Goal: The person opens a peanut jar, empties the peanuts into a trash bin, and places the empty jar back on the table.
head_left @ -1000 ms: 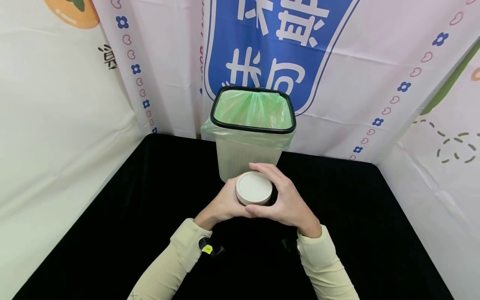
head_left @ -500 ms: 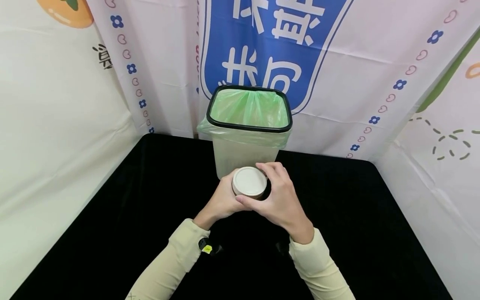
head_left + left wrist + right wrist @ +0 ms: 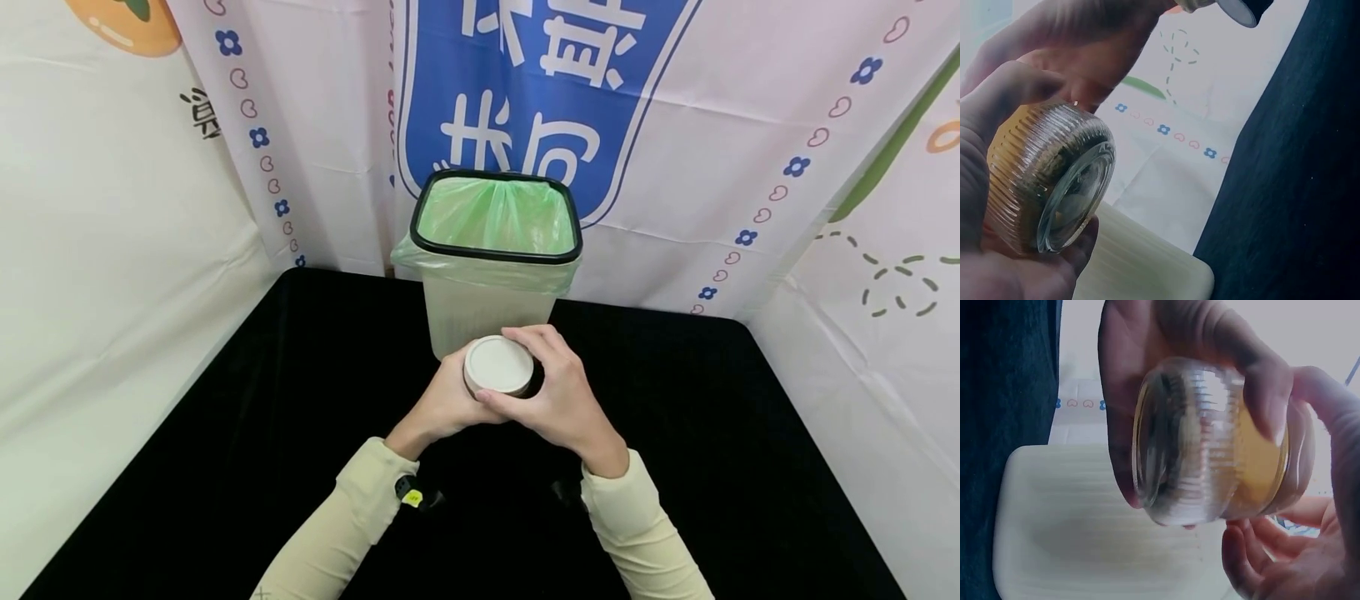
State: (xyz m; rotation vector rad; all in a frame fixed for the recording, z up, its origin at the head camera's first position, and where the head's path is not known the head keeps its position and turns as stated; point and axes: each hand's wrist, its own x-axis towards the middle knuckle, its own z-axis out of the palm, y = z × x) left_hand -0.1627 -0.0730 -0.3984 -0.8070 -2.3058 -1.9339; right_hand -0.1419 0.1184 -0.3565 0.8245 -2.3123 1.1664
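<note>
A ribbed clear glass jar with a white lid is held up between both hands, in front of the bin. My left hand grips the glass body, its thumb along the side and its fingers beneath and behind. My right hand curls round the lid, thumb at the near edge and fingertips at the far edge. In the right wrist view the jar lies sideways across the picture, with something amber-coloured showing through the glass near the lid. The left wrist view shows its clear round base.
Behind the hands stands a pale waste bin with a black rim and a green bag liner. It rests on a black-covered table. Printed white curtains hang round the back and sides.
The right hand's fingers lifted off the far side of the lid half a second ago and are now back against it. The left hand keeps its grip on the jar. The view has shifted slightly.
</note>
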